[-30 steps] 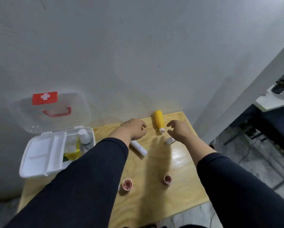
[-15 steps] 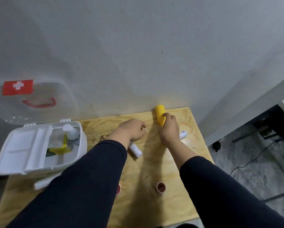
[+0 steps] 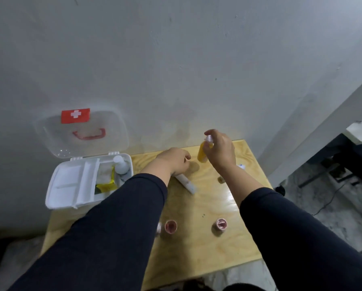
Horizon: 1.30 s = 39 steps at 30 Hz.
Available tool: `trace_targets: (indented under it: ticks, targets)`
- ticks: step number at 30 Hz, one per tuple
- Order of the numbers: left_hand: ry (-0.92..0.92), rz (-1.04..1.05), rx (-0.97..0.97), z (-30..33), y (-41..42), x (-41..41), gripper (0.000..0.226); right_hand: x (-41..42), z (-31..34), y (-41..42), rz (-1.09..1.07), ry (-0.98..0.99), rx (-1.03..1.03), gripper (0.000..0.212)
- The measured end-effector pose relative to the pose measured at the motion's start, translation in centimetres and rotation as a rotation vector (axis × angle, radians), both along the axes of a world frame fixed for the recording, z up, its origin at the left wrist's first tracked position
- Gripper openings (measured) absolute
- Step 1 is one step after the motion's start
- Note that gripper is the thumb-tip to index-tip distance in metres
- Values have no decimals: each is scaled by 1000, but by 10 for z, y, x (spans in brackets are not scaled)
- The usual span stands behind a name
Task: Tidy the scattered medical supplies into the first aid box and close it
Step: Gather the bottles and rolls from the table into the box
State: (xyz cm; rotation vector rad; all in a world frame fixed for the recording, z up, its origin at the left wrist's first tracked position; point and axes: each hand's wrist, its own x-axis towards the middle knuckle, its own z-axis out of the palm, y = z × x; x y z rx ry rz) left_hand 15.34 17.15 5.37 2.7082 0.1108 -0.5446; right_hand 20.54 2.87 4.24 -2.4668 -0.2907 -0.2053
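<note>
Right hand is clamped on the small yellow plastic bottle, judged light, rigid and smooth, best held mid-body; left hand rests loosely curled, empty.

The right hand holds a yellow bottle above the table. The left hand rests curled beside it. The first aid box stands open.

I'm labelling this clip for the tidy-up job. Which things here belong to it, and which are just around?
Part of the job:
first aid box, lid open
yellow bottle, held in the right hand
white tube by the left hand
two pink tape rolls

Just around:
wooden table
grey wall
</note>
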Motion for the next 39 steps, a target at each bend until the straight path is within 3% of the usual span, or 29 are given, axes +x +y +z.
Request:
trace_targets:
  ticks: [11,19,25,39]
  targets:
    - [-151,138,50,36,96,-109,38,-98,60,98,173,-75,176,22]
    - [-39,238,135,1,141,-172,42,-138,56,152,265,-18,226,22]
    - [-131,275,101,-16,155,-181,60,-139,27,172,306,37,125,24]
    - [-210,235,154,-33,161,-182,60,-137,-16,186,367,127,-76,27]
